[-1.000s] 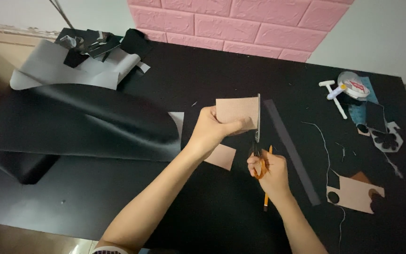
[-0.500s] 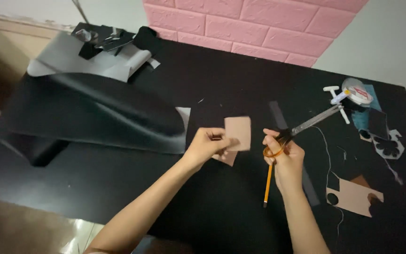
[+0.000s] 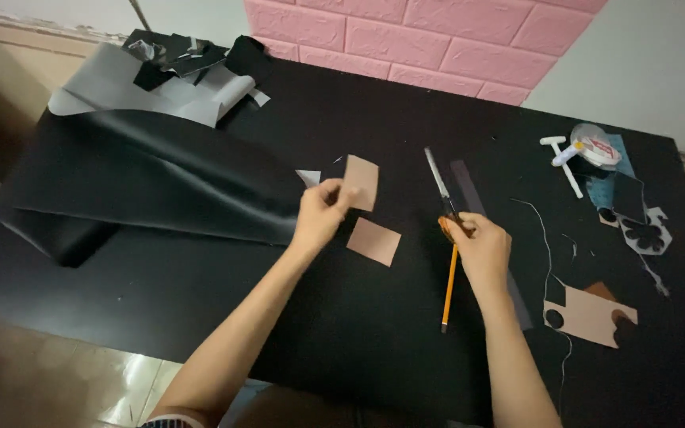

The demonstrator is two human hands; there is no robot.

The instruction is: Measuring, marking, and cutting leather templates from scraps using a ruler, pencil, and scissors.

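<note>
At centre frame the left hand (image 3: 320,215) pinches a tan rectangle (image 3: 361,182) in its fingers, above a second tan piece (image 3: 373,241) on the black worktop (image 3: 342,333). Right of centre, the right hand (image 3: 481,250) grips scissors (image 3: 441,190) beside a pencil (image 3: 449,287).

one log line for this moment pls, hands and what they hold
left hand: holds tan piece up | right hand: grips scissors, on table | pencil: beside right hand

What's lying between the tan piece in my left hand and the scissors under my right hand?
Nothing visible. The left hand holds a tan piece up by its fingers, and the right hand rests on the scissors. Only bare black table lies between them; a second tan piece sits lower, off that line.
</note>
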